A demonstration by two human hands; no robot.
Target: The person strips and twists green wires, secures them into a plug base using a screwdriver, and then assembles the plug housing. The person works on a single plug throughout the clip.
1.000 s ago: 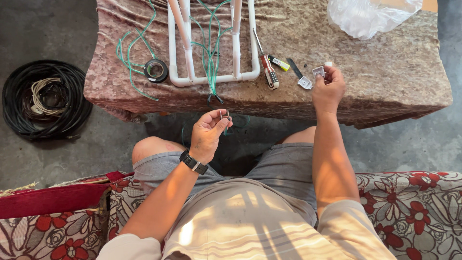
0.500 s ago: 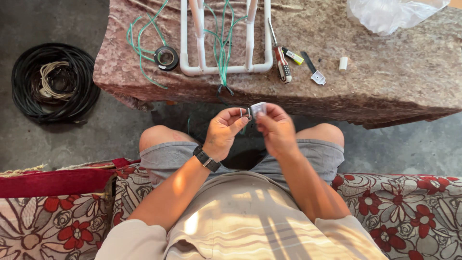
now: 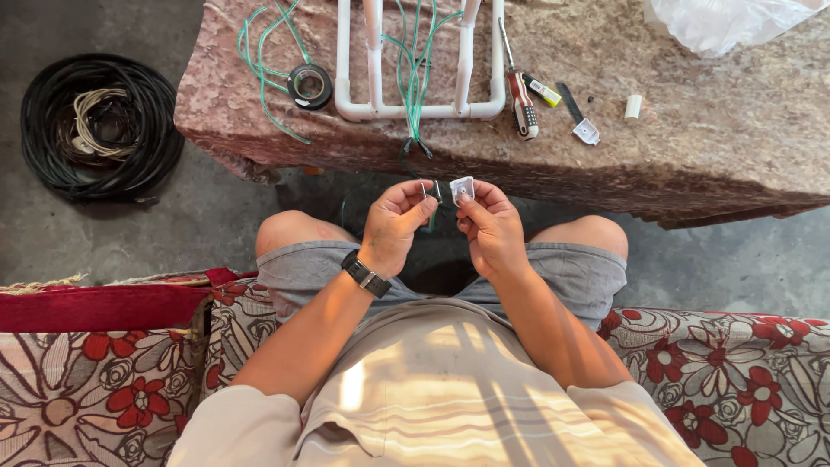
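Note:
My left hand (image 3: 396, 223), with a black watch on its wrist, pinches a small dark part (image 3: 431, 191) between thumb and forefinger in front of my knees. My right hand (image 3: 489, 223) holds a small white plastic piece (image 3: 462, 188) right beside it. The two hands almost touch, just below the near edge of the stone table (image 3: 692, 147). On the table directly ahead lies a white pipe frame (image 3: 415, 111) with green wires (image 3: 413, 82) hanging from it.
A red-handled screwdriver (image 3: 522, 99), a yellow marker (image 3: 543, 90), a white clip (image 3: 586, 131) and a small white cylinder (image 3: 633, 106) lie right of the frame. Black tape roll (image 3: 309, 85) sits left. A black cable coil (image 3: 99, 125) rests on the floor. Clear plastic bag (image 3: 718, 22) at far right.
A second ago my right hand was up at the table's small parts; it came down with a white piece and met my left hand in front of my knees.

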